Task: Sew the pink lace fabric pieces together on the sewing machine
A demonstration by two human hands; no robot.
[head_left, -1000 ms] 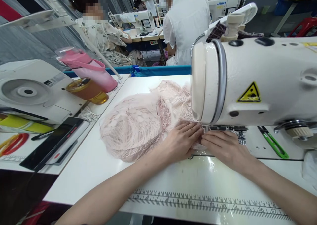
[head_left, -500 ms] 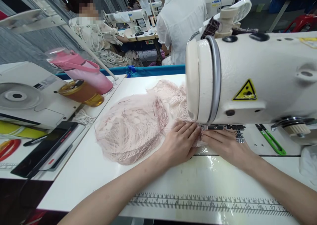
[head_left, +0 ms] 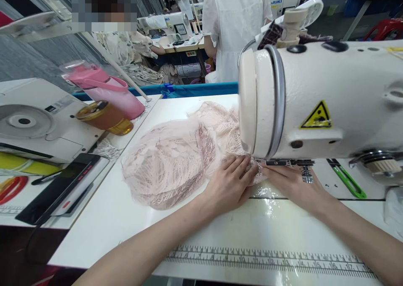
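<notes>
Pale pink lace fabric lies bunched on the white sewing table, left of the sewing machine, and runs under its head. My left hand rests palm down on the fabric's near right part, fingers extended and pressing it flat beside the presser foot. On the other side of the foot, my right hand lies low with its fingers stretched toward the fabric edge. The machine head and its metal attachment partly cover those fingers. The needle is hidden from view.
Green thread snips lie right of my right hand. A ruler strip runs along the front edge. At left are a pink bottle, an amber cup and another machine. Two people sit or stand beyond the blue cloth edge.
The view has shifted slightly. My hands stay on either side of the presser foot, with the left fingers a little differently placed on the lace. The person in white ahead has moved right, more upright.
</notes>
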